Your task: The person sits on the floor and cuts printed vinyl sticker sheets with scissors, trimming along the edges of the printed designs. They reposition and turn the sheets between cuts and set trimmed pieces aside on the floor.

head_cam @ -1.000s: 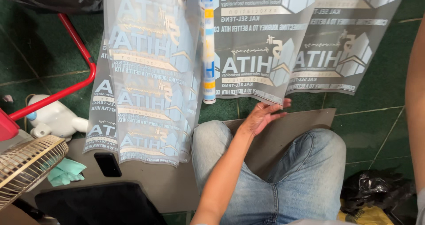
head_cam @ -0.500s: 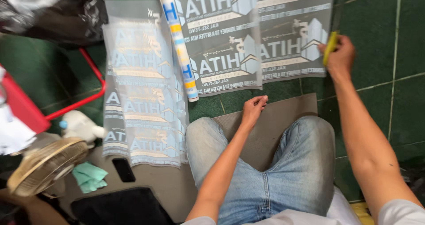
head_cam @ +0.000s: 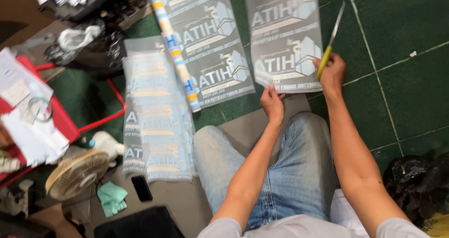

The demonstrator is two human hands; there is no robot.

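The right hand point(head_cam: 331, 73) is now holding scissors point(head_cam: 330, 42) up over a printed sheet point(head_cam: 284, 36), and the left hand point(head_cam: 272, 103) has moved up to that sheet's near edge.

The person is sitting on the green floor point(head_cam: 402, 88) in blue jeans point(head_cam: 285, 172). The left hand's fingers are pinching the sheet's near edge. The right hand is curled tight round the yellow handles, with the blades pointing far and right, just beside the sheet's right edge. The blades are looking closed, but that is hard to tell. The sheet is lying far from the knees, next to another sheet point(head_cam: 210, 51) and a striped roll point(head_cam: 174, 48) on its left. A stack point(head_cam: 154, 121) of see-through prints is lying further left. This looks like getting ready to cut; next, the blades need to open and line up with the sheet's edge while the left hand is keeping it flat.
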